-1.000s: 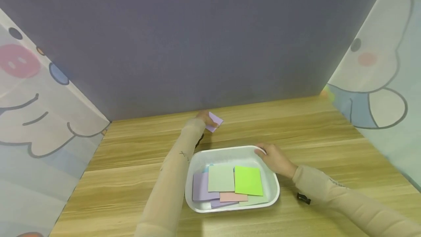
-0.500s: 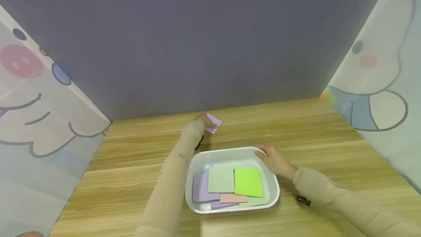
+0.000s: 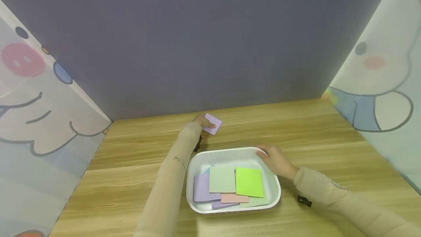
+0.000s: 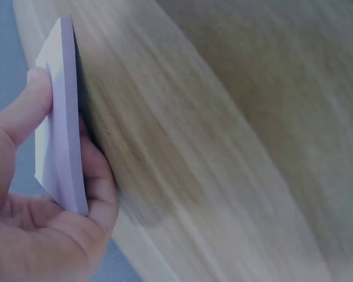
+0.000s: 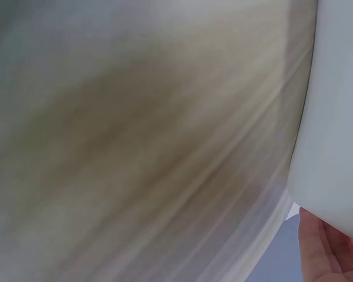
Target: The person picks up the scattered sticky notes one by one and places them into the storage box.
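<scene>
A light purple sticky note pad (image 3: 213, 123) is pinched in my left hand (image 3: 203, 120) near the back of the table. In the left wrist view, the thumb lies on the pad's top face (image 4: 59, 132) and curled fingers (image 4: 100, 182) are under it. My right hand (image 3: 277, 161) grips the far right corner of a white plastic basin (image 3: 230, 153), thumb over the rim. Inside lie several pads: pale green (image 3: 222, 179), bright lime (image 3: 249, 182), purple (image 3: 202, 189) and pink (image 3: 234, 198). In the right wrist view, fingers (image 5: 315, 247) touch the basin's outer wall (image 5: 335, 117).
The wood-grain table (image 3: 131, 178) ends at a dark grey panel (image 3: 210, 46) along the back. Cartoon-printed side walls stand at the left (image 3: 56, 120) and right (image 3: 388, 94).
The left hand and its purple pad have shifted very slightly left and nearer, showing more of the pad. The right hand keeps its hold on the basin.
</scene>
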Motion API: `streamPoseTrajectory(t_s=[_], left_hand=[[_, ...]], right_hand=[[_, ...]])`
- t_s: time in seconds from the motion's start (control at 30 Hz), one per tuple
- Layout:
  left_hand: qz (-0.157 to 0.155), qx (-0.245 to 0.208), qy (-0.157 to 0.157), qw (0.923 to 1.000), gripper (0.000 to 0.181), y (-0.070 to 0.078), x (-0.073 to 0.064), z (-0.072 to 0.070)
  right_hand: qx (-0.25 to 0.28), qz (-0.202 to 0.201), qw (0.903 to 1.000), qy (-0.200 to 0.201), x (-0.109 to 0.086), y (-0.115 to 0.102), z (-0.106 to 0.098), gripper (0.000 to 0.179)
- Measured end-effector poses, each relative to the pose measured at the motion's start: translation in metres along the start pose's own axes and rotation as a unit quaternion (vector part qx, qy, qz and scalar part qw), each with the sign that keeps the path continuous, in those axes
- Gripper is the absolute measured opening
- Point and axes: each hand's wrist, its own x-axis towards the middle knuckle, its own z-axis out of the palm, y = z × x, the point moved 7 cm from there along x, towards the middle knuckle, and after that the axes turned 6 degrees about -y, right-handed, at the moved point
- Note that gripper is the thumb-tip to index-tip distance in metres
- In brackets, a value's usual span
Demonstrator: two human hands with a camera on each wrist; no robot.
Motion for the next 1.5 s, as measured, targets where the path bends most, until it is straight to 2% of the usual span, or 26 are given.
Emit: streamPoseTrajectory(t_s=[0.03,0.1,0.17,0.23,0.33,0.4,0.5,0.53,0.57,0.6,0.63,0.77,0.83,0.87,0.93,1.1,1.23,1.3,1.37,1.47,1.5], left_hand=[[0.016,0.002,0.006,0.9998,0.067,-0.007,0.018,0.001],[0.029,0.01,0.01,0.9995,0.07,-0.019,0.045,0.004],[0.036,0.009,-0.001,0.9993,0.071,-0.04,0.09,0.009],[0.058,0.018,0.014,0.9981,0.071,-0.056,0.128,0.013],[0.06,0.008,0.008,0.9981,0.075,-0.075,0.17,0.019],[0.072,0.003,0.016,0.9973,0.081,-0.089,0.205,0.023],[0.072,-0.016,0.005,0.9973,0.088,-0.111,0.258,0.032],[0.072,-0.02,0.005,0.9972,0.088,-0.117,0.272,0.034],[0.072,-0.021,0.003,0.9972,0.087,-0.117,0.277,0.036],[0.074,-0.021,0.002,0.997,0.084,-0.114,0.273,0.036],[0.079,-0.021,0.003,0.9967,0.082,-0.107,0.259,0.034],[0.081,-0.024,-0.001,0.9964,0.067,-0.062,0.157,0.021],[0.088,-0.032,-0.002,0.9956,0.063,-0.049,0.125,0.015],[0.088,-0.038,-0.002,0.9954,0.06,-0.047,0.12,0.014],[0.095,-0.046,-0.006,0.9944,0.056,-0.05,0.126,0.014],[0.105,-0.073,-0.025,0.9915,0.056,-0.054,0.125,0.015],[0.119,-0.093,-0.022,0.9883,0.05,-0.061,0.137,0.014],[0.109,-0.109,-0.021,0.9878,0.048,-0.066,0.144,0.014],[0.116,-0.117,-0.023,0.986,0.046,-0.069,0.147,0.012],[0.121,-0.134,-0.024,0.9832,0.046,-0.063,0.127,0.004],[0.119,-0.142,-0.025,0.9824,0.046,-0.056,0.11,0.001]], right_hand=[[-0.004,0.001,1.0,0.0,0.0,0.001,0.0,0.031],[-0.01,0.004,0.9999,0.002,0.0,0.002,0.0,0.031],[-0.013,0.005,0.9999,0.001,0.0,0.002,0.0,0.032],[-0.014,0.006,0.9999,0.002,0.0,0.002,0.0,0.032],[-0.012,0.008,0.9999,0.002,0.001,0.002,-0.001,0.033],[-0.015,0.007,0.9999,0.003,0.002,0.002,-0.001,0.032],[-0.019,0.003,0.9998,0.004,0.003,0.003,-0.003,0.032],[-0.021,0.003,0.9998,0.006,0.003,0.003,-0.003,0.032],[-0.022,0.0,0.9997,0.006,0.003,0.003,-0.004,0.031],[-0.022,0.0,0.9997,0.008,0.004,0.003,-0.005,0.031],[-0.022,-0.001,0.9997,0.009,0.004,0.004,-0.005,0.031],[-0.02,-0.002,0.9997,0.011,0.006,0.006,-0.007,0.031],[-0.019,-0.001,0.9998,0.01,0.008,0.007,-0.007,0.032],[-0.018,-0.001,0.9998,0.009,0.008,0.008,-0.007,0.032],[-0.02,-0.003,0.9998,0.01,0.01,0.009,-0.006,0.032],[-0.013,0.001,0.9999,0.005,0.01,0.012,-0.005,0.032],[-0.006,0.005,1.0,0.001,0.009,0.014,-0.004,0.032],[-0.006,0.004,1.0,0.003,0.009,0.014,-0.004,0.032],[-0.004,0.003,1.0,0.003,0.009,0.014,-0.004,0.032],[-0.004,-0.002,1.0,0.005,0.009,0.013,-0.006,0.032],[-0.002,-0.003,1.0,0.005,0.009,0.012,-0.006,0.032]])
